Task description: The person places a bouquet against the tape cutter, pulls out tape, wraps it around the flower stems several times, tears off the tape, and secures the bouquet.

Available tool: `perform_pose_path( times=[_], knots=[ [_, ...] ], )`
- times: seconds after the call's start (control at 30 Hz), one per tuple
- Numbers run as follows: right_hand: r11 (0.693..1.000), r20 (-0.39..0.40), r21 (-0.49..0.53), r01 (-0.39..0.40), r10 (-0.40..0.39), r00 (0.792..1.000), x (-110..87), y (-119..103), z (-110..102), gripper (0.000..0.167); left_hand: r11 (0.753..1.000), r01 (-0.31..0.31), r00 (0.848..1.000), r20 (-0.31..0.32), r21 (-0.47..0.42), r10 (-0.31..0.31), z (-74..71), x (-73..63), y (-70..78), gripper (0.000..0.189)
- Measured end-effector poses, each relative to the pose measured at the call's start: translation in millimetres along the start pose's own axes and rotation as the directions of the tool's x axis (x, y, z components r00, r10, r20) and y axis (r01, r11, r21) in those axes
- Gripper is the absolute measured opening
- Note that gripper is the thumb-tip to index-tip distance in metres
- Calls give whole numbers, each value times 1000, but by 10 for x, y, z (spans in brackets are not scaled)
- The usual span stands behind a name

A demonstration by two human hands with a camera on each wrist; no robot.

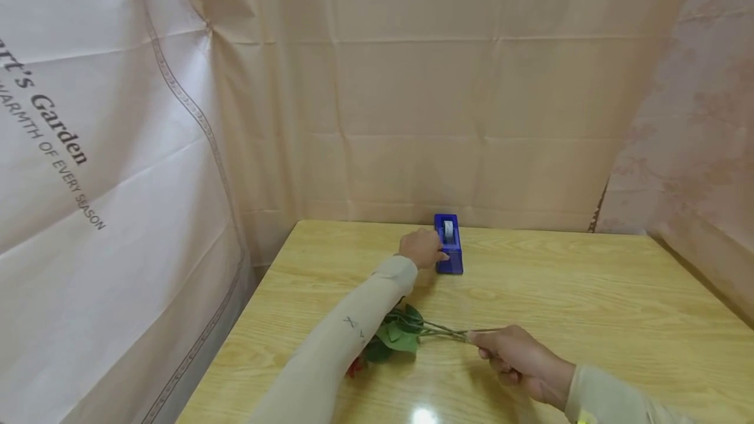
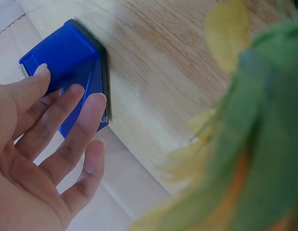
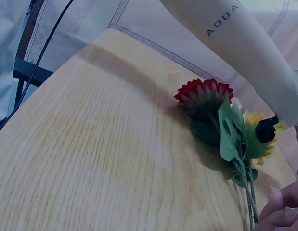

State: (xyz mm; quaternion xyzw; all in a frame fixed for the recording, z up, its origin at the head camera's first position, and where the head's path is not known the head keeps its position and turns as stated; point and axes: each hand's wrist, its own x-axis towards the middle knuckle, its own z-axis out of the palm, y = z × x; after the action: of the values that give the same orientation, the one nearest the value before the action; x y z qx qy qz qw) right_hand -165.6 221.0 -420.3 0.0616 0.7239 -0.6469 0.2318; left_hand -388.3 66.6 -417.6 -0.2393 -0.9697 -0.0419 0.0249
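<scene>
left hand (image 1: 421, 247) at blue tape dispenser (image 1: 451, 262), right hand (image 1: 524, 360) pinching flower stems (image 1: 437, 330)
left open, loosely bent, contact unclear; dispenser stands near worktop (image 1: 542, 280) far edge, stems nearer the wearer

Creased beige cloth (image 1: 412, 97) behind a wood-grain table (image 1: 589, 300), lettered white cloth (image 1: 129, 182) to its left, black cable (image 3: 44, 44).

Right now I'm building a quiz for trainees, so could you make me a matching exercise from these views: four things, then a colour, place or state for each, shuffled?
Things:
1. Tape dispenser
2. Left hand
3. Right hand
4. Table

Matches:
A. Pinching flower stems
B. Yellowish wood grain
C. Blue
D. At the dispenser's side

Pairs: 1-C, 2-D, 3-A, 4-B
</scene>
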Motion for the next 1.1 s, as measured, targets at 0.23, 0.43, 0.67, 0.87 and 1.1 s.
perform_pose_path(
  times=[0.23, 0.43, 0.67, 0.87, 1.1],
  knots=[
    [1000, 9, 26, -11, 10, 1000, -43, -11, 24, 31, 1000, -8, 1000, -26, 3, 8, 26, -5, 20, 53],
    [1000, 33, 31, 1, -2, 999, -114, -29, 83, 31, 1000, -9, 1000, -20, -8, 9, 33, -24, 35, 53],
    [1000, 15, -3, 18, -17, 1000, -136, 37, 82, 36, 1000, 0, 1000, -25, 4, 0, 5, -21, 36, 49],
    [999, 24, -30, 16, -16, 1000, -146, 84, 24, 36, 1000, -6, 1000, -22, 15, 6, 11, -35, 31, 42],
    [994, -25, -102, 36, -39, 999, -87, 191, 37, 38, 1000, -15, 1000, 11, -15, 15, 1, -9, 1, 38]
  ],
)
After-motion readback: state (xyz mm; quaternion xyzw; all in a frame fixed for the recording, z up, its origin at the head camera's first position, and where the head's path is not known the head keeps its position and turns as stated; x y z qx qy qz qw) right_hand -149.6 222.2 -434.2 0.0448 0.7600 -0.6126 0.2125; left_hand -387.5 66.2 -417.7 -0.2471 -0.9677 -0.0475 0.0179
